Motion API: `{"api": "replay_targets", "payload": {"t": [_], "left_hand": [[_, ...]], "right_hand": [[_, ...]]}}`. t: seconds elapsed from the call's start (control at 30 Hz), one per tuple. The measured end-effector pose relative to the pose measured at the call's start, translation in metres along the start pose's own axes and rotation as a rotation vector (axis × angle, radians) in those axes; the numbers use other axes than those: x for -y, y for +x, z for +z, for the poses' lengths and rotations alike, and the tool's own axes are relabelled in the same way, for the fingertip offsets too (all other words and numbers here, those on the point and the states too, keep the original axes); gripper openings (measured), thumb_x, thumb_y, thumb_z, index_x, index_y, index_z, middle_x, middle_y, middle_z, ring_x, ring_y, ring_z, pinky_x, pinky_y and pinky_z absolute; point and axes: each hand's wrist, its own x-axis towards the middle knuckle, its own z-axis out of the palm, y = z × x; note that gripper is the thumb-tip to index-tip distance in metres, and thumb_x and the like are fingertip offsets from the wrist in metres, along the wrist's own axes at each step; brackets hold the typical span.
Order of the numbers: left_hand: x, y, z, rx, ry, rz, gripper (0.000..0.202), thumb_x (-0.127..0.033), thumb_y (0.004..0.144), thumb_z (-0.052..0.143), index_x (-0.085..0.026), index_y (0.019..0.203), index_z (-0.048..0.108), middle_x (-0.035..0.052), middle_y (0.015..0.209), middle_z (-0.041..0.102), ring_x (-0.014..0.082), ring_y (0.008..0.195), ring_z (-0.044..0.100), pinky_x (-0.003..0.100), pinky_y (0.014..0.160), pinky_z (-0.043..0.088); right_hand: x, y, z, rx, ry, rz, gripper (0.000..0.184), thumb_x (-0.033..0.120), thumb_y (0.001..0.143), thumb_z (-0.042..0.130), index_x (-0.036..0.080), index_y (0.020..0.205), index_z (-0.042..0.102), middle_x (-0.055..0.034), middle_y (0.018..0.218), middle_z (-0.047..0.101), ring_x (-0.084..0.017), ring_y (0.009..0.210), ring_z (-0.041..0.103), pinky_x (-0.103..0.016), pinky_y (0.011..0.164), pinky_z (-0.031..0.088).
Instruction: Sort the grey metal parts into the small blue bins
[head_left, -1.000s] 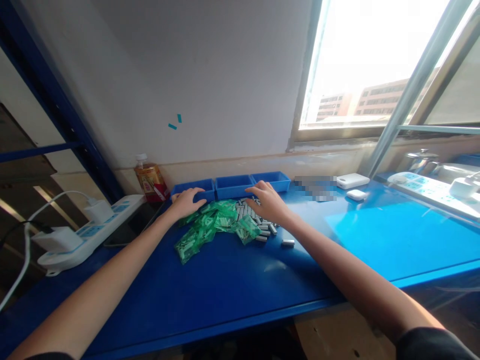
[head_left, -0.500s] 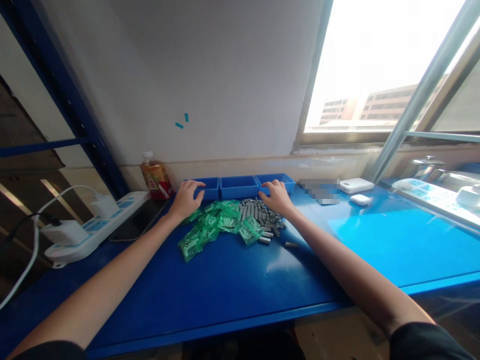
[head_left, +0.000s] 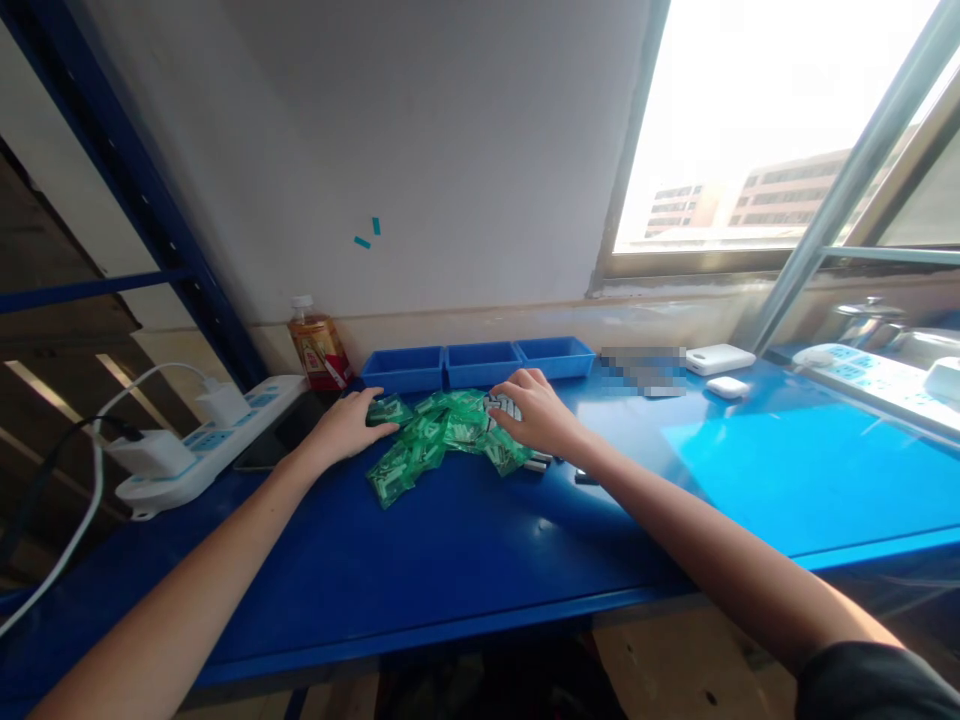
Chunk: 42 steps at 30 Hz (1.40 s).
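Observation:
My left hand [head_left: 346,428] is at the left edge of a heap of green plastic packets [head_left: 427,440], thumb and fingers apart, close to one packet. The packets look see-through, with small pale pieces inside. My right hand [head_left: 538,412] hovers over a pile of small grey metal pieces [head_left: 504,404], its fingers curved and parted from the thumb. Most of that pile is hidden behind the hand. A few pieces show below it, near the wrist. Behind the heap stand three blue bins in a row: left [head_left: 401,383], middle [head_left: 480,378] and right [head_left: 559,370].
A drink bottle [head_left: 319,350], a dark phone-like slab [head_left: 274,440] and a power strip [head_left: 202,440] with plugs are at left. White cases [head_left: 718,359] and another power strip [head_left: 870,375] lie at right. The blue table [head_left: 450,570] ends at its front edge.
Both hands have drawn back from the bins towards me. My left hand came down beside the packets, and my right hand moved left over the metal pieces. The view shifted slightly.

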Motion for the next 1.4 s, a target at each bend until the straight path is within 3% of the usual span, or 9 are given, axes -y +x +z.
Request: {"api": "replay_targets", "payload": {"t": [0.27,0.47,0.63,0.73,0.9,1.03,1.17,1.3,1.4], "left_hand": [[-0.017,-0.008,-0.005,-0.182,-0.084,0.046,0.061,-0.050,0.075,0.058,-0.017,0.126,0.052,0.0114,0.119,0.056,0.0284,0.107,0.058,0.034,0.092,0.046],[-0.042,-0.013,-0.015,-0.416,-0.201,0.207,0.040,-0.031,0.078,0.057,-0.017,0.115,0.059,0.0108,0.121,0.048,0.0275,0.112,0.053,0.039,0.095,0.047],[-0.086,-0.034,-0.027,-0.595,-0.297,0.438,0.055,-0.018,0.084,0.055,-0.022,0.135,0.037,0.0102,0.125,0.047,0.0216,0.111,0.054,0.035,0.092,0.050],[-0.104,-0.045,-0.024,-0.560,-0.278,0.666,0.051,-0.008,0.085,0.049,-0.025,0.132,0.039,0.0081,0.116,0.052,0.0164,0.099,0.059,0.032,0.089,0.050],[-0.110,-0.051,-0.022,-0.455,-0.111,0.837,0.040,-0.006,0.086,0.045,-0.024,0.120,0.055,0.0094,0.113,0.054,0.0210,0.110,0.053,0.034,0.094,0.047],[-0.114,-0.050,-0.024,-0.360,-0.244,0.727,0.034,-0.021,0.086,0.053,-0.023,0.120,0.058,0.0104,0.118,0.054,0.0246,0.113,0.050,0.041,0.098,0.042],[-0.120,-0.049,-0.025,-0.072,-0.743,0.345,0.041,-0.046,0.088,0.048,-0.016,0.112,0.061,0.0089,0.095,0.063,0.0207,0.087,0.059,0.033,0.075,0.049],[-0.122,-0.047,-0.026,0.132,-1.243,0.037,0.048,-0.055,0.087,0.041,-0.013,0.093,0.063,0.0054,0.075,0.063,0.0148,0.062,0.057,0.025,0.055,0.044],[-0.120,-0.047,-0.026,-0.006,-1.118,0.059,0.032,-0.044,0.083,0.055,-0.014,0.091,0.064,0.0019,0.071,0.062,0.0128,0.059,0.055,0.023,0.054,0.043]], "right_hand": [[0.003,-0.003,0.000,0.056,0.010,-0.026,0.032,0.036,0.087,0.057,0.018,0.112,0.062,-0.0113,0.103,0.055,-0.026,0.105,0.043,-0.041,0.090,0.041],[0.011,-0.002,-0.004,0.029,0.115,-0.003,0.030,0.033,0.085,0.058,0.014,0.108,0.065,-0.0113,0.099,0.058,-0.025,0.101,0.046,-0.038,0.090,0.039],[0.042,-0.002,-0.015,0.134,0.721,0.247,0.045,0.052,0.090,0.043,0.013,0.089,0.065,-0.0062,0.080,0.063,-0.017,0.074,0.055,-0.029,0.068,0.043],[0.061,-0.003,-0.018,0.199,1.191,0.406,0.059,0.064,0.087,0.035,0.012,0.077,0.061,-0.0054,0.069,0.061,-0.014,0.063,0.056,-0.025,0.056,0.042],[0.070,-0.006,-0.016,0.092,1.260,0.440,0.034,0.047,0.078,0.059,0.015,0.069,0.056,0.0011,0.058,0.053,-0.011,0.056,0.051,-0.021,0.051,0.038],[0.058,-0.005,-0.010,-0.093,1.015,0.354,0.029,0.039,0.085,0.052,0.014,0.077,0.063,0.0002,0.061,0.054,-0.012,0.057,0.052,-0.022,0.050,0.038],[0.046,-0.006,-0.006,-0.359,0.559,0.077,0.023,0.028,0.089,0.050,0.017,0.095,0.069,-0.0041,0.078,0.059,-0.014,0.069,0.055,-0.024,0.062,0.043],[0.049,-0.013,-0.003,-0.312,0.340,-0.164,0.028,0.020,0.091,0.047,0.021,0.111,0.066,-0.0079,0.095,0.056,-0.016,0.083,0.056,-0.028,0.075,0.046],[0.057,-0.017,-0.005,-0.223,0.339,-0.167,0.031,0.021,0.088,0.051,0.020,0.116,0.063,-0.0114,0.111,0.053,-0.021,0.102,0.053,-0.034,0.089,0.045]]}}
